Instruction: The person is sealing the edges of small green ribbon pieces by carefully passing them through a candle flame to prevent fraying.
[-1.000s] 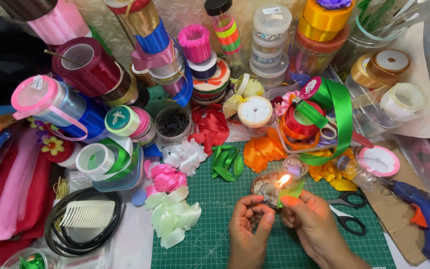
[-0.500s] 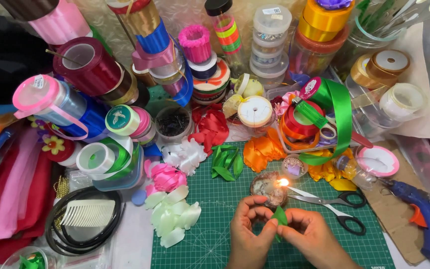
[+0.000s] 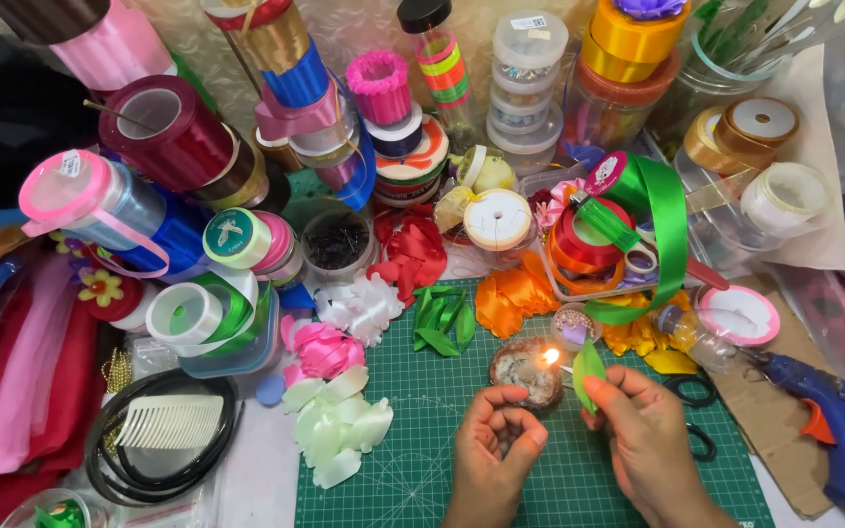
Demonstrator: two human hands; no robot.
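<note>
Right hand (image 3: 649, 445) pinching a green satin ribbon petal (image 3: 587, 372) beside the small candle flame (image 3: 550, 357) risks scorching it; left hand (image 3: 497, 445) curls empty.

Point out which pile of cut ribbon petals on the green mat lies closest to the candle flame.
The orange satin petal pile, just up-left of the lit candle. The dark green leaf pile, pale green petals and pink ones lie farther left.

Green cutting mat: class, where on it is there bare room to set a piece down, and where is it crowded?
Bare mat lies between the pale petal pile and the left hand, and along the front edge. A small patch sits right of the right hand, near the scissors. The back edge is crowded: green leaves, orange petals and the lit candle.
</note>
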